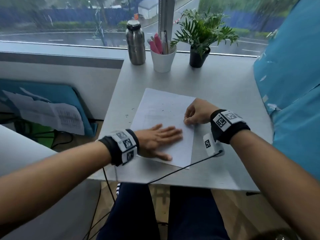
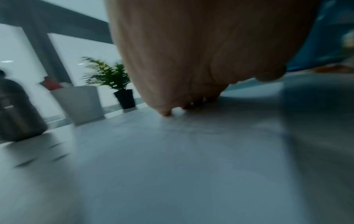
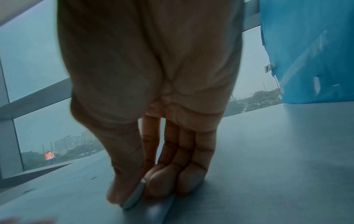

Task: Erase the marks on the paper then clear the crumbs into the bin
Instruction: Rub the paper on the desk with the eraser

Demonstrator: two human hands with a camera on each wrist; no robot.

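A white sheet of paper (image 1: 161,108) lies on the grey table (image 1: 225,87), with small dark eraser crumbs (image 1: 162,110) scattered on it and beside its left edge. My left hand (image 1: 161,135) lies flat on the sheet's near part, fingers straight, holding it down. My right hand (image 1: 192,116) is at the sheet's right edge and pinches a small white eraser (image 3: 135,195) between thumb and fingertips, its tip down against the paper (image 3: 76,197). No bin shows in any view.
At the table's far edge stand a steel bottle (image 1: 135,44), a white cup of pens (image 1: 163,58) and a potted plant (image 1: 199,40). A blue panel (image 1: 292,84) borders the right side. A black cable (image 1: 181,168) runs over the near table edge.
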